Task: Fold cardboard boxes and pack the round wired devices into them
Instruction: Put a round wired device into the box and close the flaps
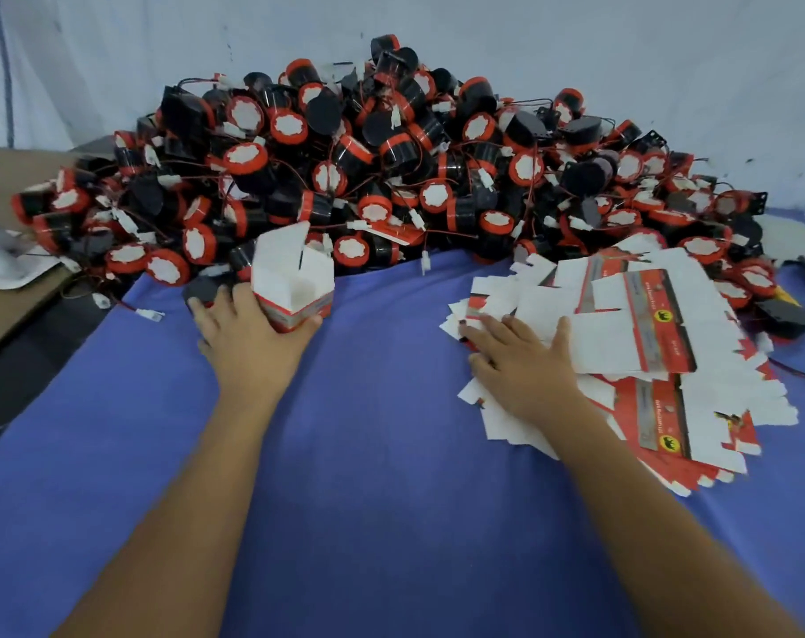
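On the blue-covered desk (391, 499), the right hand (520, 361) lies flat, fingers spread, on the stack of unfolded box blanks (630, 343). The left hand (248, 333) grips one erected box (294, 283), top flaps open and seemingly empty. Beyond, the heap of round wired devices (382, 168) remains unpacked. The print is too blurred to read.

A person's left hand (248, 333) is gripping an upright, open-topped folded box (294, 278) on a blue cloth (368, 453). Their right hand (520, 356) is resting flat on unfolded box blanks (635, 324), before a heap of round wired devices (391, 168).
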`<state>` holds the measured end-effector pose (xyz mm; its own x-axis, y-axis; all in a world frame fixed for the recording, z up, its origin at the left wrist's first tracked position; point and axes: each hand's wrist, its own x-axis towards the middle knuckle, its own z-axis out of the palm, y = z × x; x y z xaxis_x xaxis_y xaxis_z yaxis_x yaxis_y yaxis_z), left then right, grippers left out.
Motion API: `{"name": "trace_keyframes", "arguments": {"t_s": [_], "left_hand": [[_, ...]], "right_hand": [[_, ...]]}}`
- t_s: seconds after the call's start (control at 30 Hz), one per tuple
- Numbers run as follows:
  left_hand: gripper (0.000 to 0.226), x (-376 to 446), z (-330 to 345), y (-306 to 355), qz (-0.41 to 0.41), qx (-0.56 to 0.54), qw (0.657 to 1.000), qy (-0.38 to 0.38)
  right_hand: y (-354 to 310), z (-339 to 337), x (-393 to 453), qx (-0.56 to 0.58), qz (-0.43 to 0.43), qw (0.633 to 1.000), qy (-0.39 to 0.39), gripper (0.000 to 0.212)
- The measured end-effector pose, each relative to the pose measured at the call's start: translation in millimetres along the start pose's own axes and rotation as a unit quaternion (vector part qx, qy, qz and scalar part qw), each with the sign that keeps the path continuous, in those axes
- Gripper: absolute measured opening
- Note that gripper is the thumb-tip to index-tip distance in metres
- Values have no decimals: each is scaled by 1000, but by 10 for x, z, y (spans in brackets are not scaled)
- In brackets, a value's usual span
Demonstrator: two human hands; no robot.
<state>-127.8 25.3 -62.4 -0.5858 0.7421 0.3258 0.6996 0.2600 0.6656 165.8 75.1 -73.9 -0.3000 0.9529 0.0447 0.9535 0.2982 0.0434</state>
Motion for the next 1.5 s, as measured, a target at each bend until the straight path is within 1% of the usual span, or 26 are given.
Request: {"name": "trace_keyframes", "arguments": {"t_s": [0.07,0.17,0.2,0.27,0.3,0.33,0.37,0.4,0.43,0.5,0.57,0.67,0.73,0.8,0.87,0.93,1.0,1.1,1.17,1.23,1.27,1.3,1.33,1.4,1.47,1.5], "left_hand": [[79,5,-21,-10,34,-6,999,-24],[77,-67,-62,102,48,-120,988,-79],[77,-106,-79,151,37,-178,978,-97],[72,-166,-89,236,4,-309,939,-148],[71,-189,-84,274,-12,-363,914,-181],[72,-210,-72,303,-28,-402,891,-208],[73,-230,-55,338,-48,-435,872,-221],[70,-244,-27,367,-70,-463,857,-213],[64,-256,5,396,-91,-485,849,-191],[62,-276,89,462,-120,-484,855,-144],[53,-303,182,559,-142,-483,850,-155],[30,-391,317,698,-131,-508,825,-210],[26,-430,404,708,-98,-523,819,-215],[38,-450,454,679,-81,-518,824,-216],[56,-471,481,652,-66,-501,834,-223],[67,-495,497,624,-53,-494,838,-228],[68,-500,492,608,-55,-492,837,-232],[52,-502,507,617,-49,-494,839,-222],[46,-513,506,638,-33,-495,854,-155],[45,-494,467,628,-12,-477,878,-48],[46,-469,443,598,-5,-457,889,-8],[48,-433,424,560,-2,-425,905,7],[51,-404,408,520,3,-385,923,-4],[54,-366,428,446,35,-316,944,-91],[57,-382,479,432,73,-240,948,-197],[60,-395,496,447,92,-181,953,-224]], "right_hand": [[149,-14,-59,-19,11,1000,12,50],[274,-102,-119,-37,51,998,-1,47],[270,-142,-128,-47,62,997,-2,46],[161,-216,-143,-64,75,995,20,44],[64,-240,-149,-40,73,995,48,43],[-51,-259,-154,24,65,994,81,41],[-181,-269,-162,123,48,985,108,40],[-321,-267,-170,240,29,964,113,43],[-463,-261,-175,346,19,933,93,47],[-721,-218,-154,472,22,881,32,61],[-895,-151,-94,510,16,860,10,71],[-942,-96,-12,485,-2,871,80,59],[-888,-68,-31,497,22,861,110,54],[-825,-46,-93,525,26,840,137,46],[-778,-45,-152,525,12,836,160,39],[-776,-74,-187,525,-16,840,134,45],[-811,-87,-194,516,-55,849,102,55],[-850,-69,-187,491,-75,859,121,49],[-849,-59,-195,474,-61,863,163,43],[-844,-70,-207,467,-22,853,231,45],[-840,-94,-214,455,0,842,289,50],[-829,-118,-214,428,17,829,359,53],[-812,-138,-213,388,25,814,432,56],[-767,-169,-214,324,18,783,530,63],[-729,-172,-216,300,-3,778,552,65],[-731,-160,-222,297,-17,787,541,64]]}}
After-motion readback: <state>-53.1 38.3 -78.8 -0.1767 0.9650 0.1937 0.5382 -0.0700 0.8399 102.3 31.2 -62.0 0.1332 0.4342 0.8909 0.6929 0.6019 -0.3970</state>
